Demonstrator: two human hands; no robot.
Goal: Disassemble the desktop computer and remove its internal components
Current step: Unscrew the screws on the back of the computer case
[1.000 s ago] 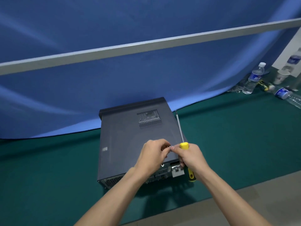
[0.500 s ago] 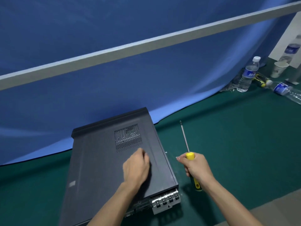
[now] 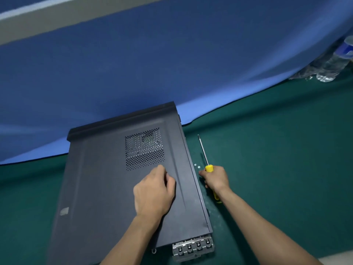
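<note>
Operator: While the desktop computer (image 3: 122, 180) lies on its side on the green mat (image 3: 277, 169), where does each hand sit relative to the case?

Inspector: Head view. Left hand (image 3: 153, 194) rests on the dark side panel (image 3: 99, 178), just below the perforated vent grille (image 3: 144, 149). Fingers are loosely bent with tips touching the panel; nothing is gripped. Right hand (image 3: 215, 178) is off the case, just beside its right edge, on the mat. Its fingers are wrapped around the yellow handle of the screwdriver (image 3: 207, 165).

Operator: Screwdriver orientation?

Inspector: Its shaft points away from the person, roughly parallel to the case's right edge, tip apart from the case.

Operator: Loose hardware?

Inspector: Two small screws (image 3: 197, 166) lie on the mat between the case's right edge and the screwdriver handle.

Operator: Near end of the case?

Inspector: A silver expansion-slot bracket (image 3: 193, 247) protrudes beyond the panel's near right corner.

Operator: Surroundings?

Inspector: A blue cloth backdrop (image 3: 172, 64) hangs behind the case. Plastic bottles (image 3: 332, 66) lie far right of the case, blurred.
</note>
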